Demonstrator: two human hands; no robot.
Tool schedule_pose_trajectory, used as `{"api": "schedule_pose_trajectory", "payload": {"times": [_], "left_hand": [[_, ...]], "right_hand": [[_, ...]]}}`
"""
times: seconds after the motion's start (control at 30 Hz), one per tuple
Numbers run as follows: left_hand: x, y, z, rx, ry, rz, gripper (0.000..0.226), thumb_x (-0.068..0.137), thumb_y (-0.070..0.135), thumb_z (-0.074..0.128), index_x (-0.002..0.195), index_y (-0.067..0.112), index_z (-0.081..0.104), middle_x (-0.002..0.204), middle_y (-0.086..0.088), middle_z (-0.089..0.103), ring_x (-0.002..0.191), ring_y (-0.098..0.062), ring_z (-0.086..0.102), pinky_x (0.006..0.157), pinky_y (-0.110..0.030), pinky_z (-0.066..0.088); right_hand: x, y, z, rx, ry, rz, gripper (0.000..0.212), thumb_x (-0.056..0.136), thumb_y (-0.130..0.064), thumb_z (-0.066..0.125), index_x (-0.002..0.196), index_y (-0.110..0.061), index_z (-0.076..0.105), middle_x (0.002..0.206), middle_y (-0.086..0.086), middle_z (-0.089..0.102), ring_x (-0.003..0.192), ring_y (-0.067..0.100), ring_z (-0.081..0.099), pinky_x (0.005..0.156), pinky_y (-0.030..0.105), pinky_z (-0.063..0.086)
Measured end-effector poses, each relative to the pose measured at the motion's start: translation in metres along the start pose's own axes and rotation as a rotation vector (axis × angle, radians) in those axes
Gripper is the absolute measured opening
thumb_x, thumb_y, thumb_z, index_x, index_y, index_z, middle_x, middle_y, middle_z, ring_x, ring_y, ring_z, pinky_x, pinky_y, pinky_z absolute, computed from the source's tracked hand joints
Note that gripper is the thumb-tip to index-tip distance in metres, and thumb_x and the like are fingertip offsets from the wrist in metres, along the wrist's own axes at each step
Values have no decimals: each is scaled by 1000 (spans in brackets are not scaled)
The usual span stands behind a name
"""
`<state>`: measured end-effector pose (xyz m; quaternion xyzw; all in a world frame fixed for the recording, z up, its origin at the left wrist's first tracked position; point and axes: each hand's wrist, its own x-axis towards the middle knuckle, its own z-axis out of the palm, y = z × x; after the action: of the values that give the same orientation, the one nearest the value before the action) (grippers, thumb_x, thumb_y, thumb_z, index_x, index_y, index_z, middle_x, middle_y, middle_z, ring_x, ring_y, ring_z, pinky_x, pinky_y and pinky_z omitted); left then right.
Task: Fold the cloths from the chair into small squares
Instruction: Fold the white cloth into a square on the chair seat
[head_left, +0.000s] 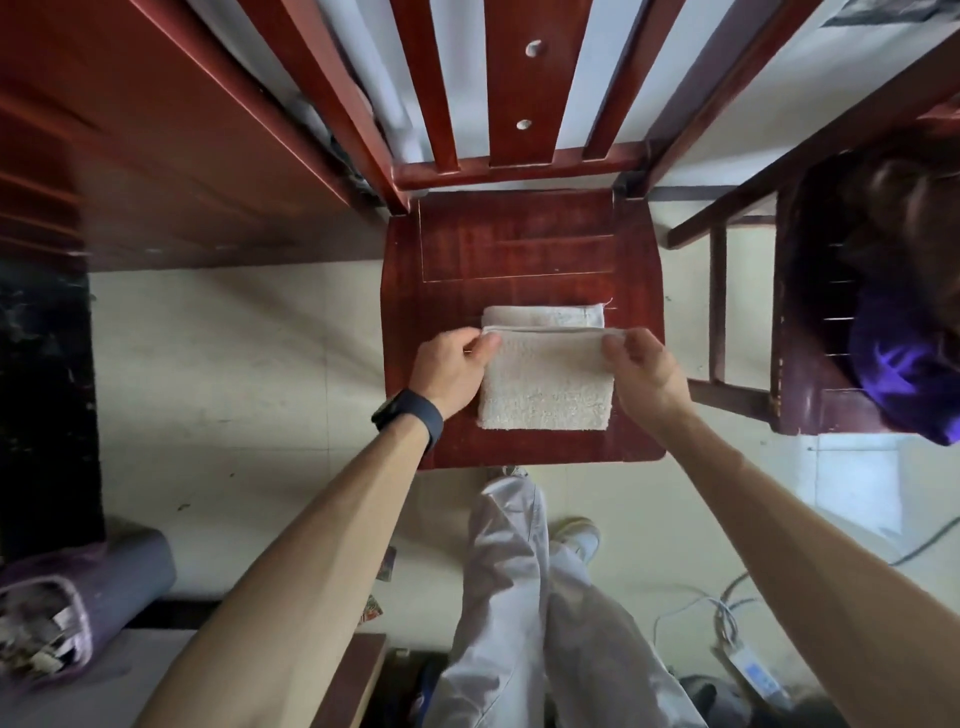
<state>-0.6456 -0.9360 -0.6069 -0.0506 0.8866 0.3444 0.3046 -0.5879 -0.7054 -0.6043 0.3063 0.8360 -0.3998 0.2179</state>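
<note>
My left hand (451, 370) and right hand (640, 373) pinch the cloth's (545, 387) far corners. It lies folded at the chair seat's (514, 249) front edge.

Left wrist: a wide, dark, matte band (410, 418) is worn just behind the left hand (452, 371), and a flat dark case is seen on its outer side.
Forearms: both are seen bare, from each hand back to the lower edge of the view.
Trousers: loose, pale grey-white trousers (519, 597) are seen below and between the hands, creased down both legs.
Shoes: a light-coloured shoe (579, 538) is seen below the right hand (644, 374), beside the trouser leg. The toe of a second shoe (511, 472) is glimpsed between the hands, lower down and mostly hidden.
</note>
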Motion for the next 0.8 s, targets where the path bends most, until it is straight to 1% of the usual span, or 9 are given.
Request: {"api": "schedule_pose_trajectory", "payload": {"times": [0.07, 0.17, 0.27, 0.33, 0.47, 0.6, 0.7, 0.77, 0.8], "left_hand": [[20, -2, 8, -14, 14, -22, 40, 97, 39, 55, 65, 15, 54, 56, 2, 48, 59, -21, 49, 58, -35, 31], [41, -5, 21, -38, 59, -52, 32, 97, 39, 56, 74, 17, 59, 63, 4, 56, 62, -17, 53, 59, -31, 38], [51, -5, 29, -49, 122, -98, 28, 97, 39, 56, 98, 13, 66, 82, 3, 64, 75, -15, 59, 65, -26, 42], [56, -7, 33, -40, 133, -126, 29, 97, 41, 54, 102, 15, 64, 87, 0, 69, 80, -21, 64, 66, -27, 44], [61, -11, 40, 61, 115, -164, 27, 99, 43, 48, 104, 19, 59, 93, -6, 71, 87, -31, 67, 67, -34, 50], [56, -3, 44, 205, 175, -174, 24, 100, 40, 41, 105, 20, 51, 95, -9, 69, 85, -35, 65, 60, -35, 46], [45, -5, 45, 316, 400, 56, 20, 98, 34, 48, 105, 16, 54, 101, -9, 62, 88, -33, 61, 63, -39, 46], [31, -11, 53, 409, 506, 262, 24, 94, 31, 54, 109, 13, 60, 111, -10, 61, 99, -31, 59, 77, -42, 45], [24, -13, 59, 438, 486, 363, 30, 93, 31, 55, 115, 11, 62, 121, -10, 60, 110, -30, 57, 87, -43, 44]], "right_hand": [[21, -2, 10, -8, 12, 22, 37, 102, -44, 42, 119, -15, 58, 100, 1, 65, 91, 22, 62, 71, 30, 47], [40, -3, 21, -24, 39, 36, 39, 103, -44, 38, 117, -13, 56, 97, 2, 63, 86, 23, 62, 73, 33, 49], [52, -3, 28, -27, 53, 46, 40, 103, -45, 37, 113, -12, 58, 94, 2, 63, 86, 25, 63, 76, 40, 53], [58, -2, 30, -53, 65, 59, 40, 102, -44, 38, 111, -12, 59, 91, 3, 62, 85, 26, 61, 77, 36, 50], [66, 1, 33, -151, 81, 59, 40, 100, -47, 39, 105, -14, 62, 84, 3, 60, 78, 26, 55, 70, 33, 42], [72, -5, 36, -225, 111, 123, 41, 95, -54, 37, 95, -20, 61, 83, 3, 62, 77, 27, 57, 67, 33, 42], [67, -1, 41, -126, 242, 134, 34, 92, -54, 45, 94, -21, 54, 94, 1, 58, 86, 25, 55, 74, 35, 42], [51, 6, 49, -63, 404, -3, 29, 93, -45, 54, 97, -16, 52, 98, 5, 55, 90, 25, 51, 80, 42, 44], [40, 10, 54, -111, 457, -93, 29, 93, -41, 57, 100, -14, 54, 102, 8, 56, 93, 27, 50, 83, 46, 44]]}}
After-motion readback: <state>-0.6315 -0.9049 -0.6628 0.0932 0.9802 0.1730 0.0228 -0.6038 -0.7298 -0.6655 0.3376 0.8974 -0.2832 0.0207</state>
